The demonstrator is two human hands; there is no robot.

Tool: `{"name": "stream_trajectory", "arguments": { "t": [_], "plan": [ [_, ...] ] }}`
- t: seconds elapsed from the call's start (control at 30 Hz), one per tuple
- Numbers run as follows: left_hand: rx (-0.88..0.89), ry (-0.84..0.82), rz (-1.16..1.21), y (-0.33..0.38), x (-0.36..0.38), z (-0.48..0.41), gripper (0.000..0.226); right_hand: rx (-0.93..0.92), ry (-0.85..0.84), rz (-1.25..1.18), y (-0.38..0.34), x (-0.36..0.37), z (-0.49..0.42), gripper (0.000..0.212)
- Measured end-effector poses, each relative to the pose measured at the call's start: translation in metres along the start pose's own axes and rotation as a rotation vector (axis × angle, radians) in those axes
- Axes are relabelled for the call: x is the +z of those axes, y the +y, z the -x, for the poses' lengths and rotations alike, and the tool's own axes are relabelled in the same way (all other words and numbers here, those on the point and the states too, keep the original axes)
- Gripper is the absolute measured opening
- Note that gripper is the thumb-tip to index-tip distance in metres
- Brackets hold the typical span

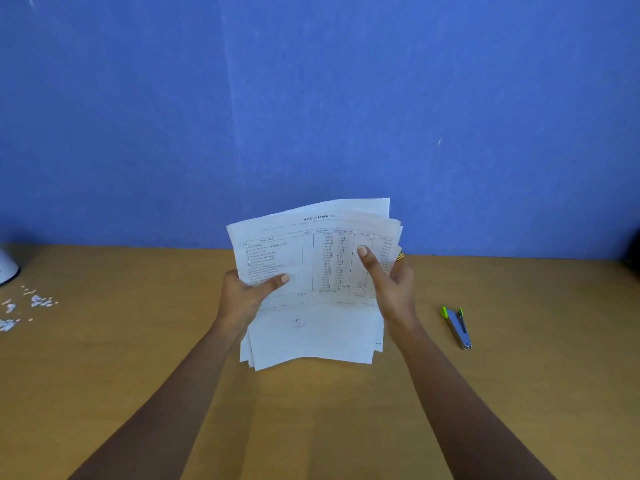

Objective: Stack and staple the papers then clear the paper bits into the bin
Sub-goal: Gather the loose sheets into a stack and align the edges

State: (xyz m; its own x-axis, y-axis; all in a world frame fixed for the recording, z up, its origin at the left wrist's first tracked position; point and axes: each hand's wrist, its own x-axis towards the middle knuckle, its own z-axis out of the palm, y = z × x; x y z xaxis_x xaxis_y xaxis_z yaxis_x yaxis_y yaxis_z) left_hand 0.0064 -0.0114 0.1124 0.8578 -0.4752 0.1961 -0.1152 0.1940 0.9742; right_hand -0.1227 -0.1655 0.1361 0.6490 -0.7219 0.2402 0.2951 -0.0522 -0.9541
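A loose stack of papers (311,327) was held above a wooden table (138,375) by both hands
Its sides were gripped by the left hand (242,292) and right hand (393,289), thumbs pressed on the front sheet, fingers curled behind. A stapler (456,327) was seen lying to the right; paper bits (27,306) were scattered far left

The person is wearing what seems to be a gold-coloured ring (400,256) on the right hand (394,289), only partly showing. Both forearms (173,393) are showing bare to the frame's edge; the thumbnails (362,250) are looking short and plain.
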Motion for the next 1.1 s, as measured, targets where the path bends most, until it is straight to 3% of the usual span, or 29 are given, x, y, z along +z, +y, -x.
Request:
{"name": "stream_trajectory", "arguments": {
  "t": [0.13,0.33,0.43,0.63,0.73,0.93,1.0,1.1],
  "plan": [
    [-0.034,0.076,0.094,-0.003,-0.005,0.001,0.025,0.048,0.003,-0.003,0.011,-0.011,0.003,0.027],
    [-0.106,0.203,0.334,-0.007,-0.012,0.005,0.029,0.191,-0.026,0.220,0.044,-0.040,0.018,0.012],
    [-0.167,0.254,0.418,-0.011,-0.013,0.007,0.030,0.249,-0.030,0.189,0.056,-0.053,0.027,0.011],
    [-0.308,0.344,0.582,-0.029,-0.001,0.016,0.031,0.436,-0.058,-0.102,0.074,-0.055,0.038,0.065],
    [-0.347,0.321,0.635,-0.037,0.010,0.025,0.026,0.491,-0.089,-0.131,0.084,-0.044,0.048,0.049],
    [-0.413,0.324,0.622,-0.052,0.010,0.036,0.028,0.499,0.078,-0.078,0.092,-0.043,0.055,0.016],
    [-0.389,0.307,0.575,-0.055,0.001,0.033,0.038,0.493,0.089,-0.065,0.089,-0.047,0.051,0.017],
    [-0.367,0.308,0.465,-0.054,-0.021,0.023,0.028,0.454,0.081,-0.018,0.084,-0.059,0.040,0.020]
  ]
}}
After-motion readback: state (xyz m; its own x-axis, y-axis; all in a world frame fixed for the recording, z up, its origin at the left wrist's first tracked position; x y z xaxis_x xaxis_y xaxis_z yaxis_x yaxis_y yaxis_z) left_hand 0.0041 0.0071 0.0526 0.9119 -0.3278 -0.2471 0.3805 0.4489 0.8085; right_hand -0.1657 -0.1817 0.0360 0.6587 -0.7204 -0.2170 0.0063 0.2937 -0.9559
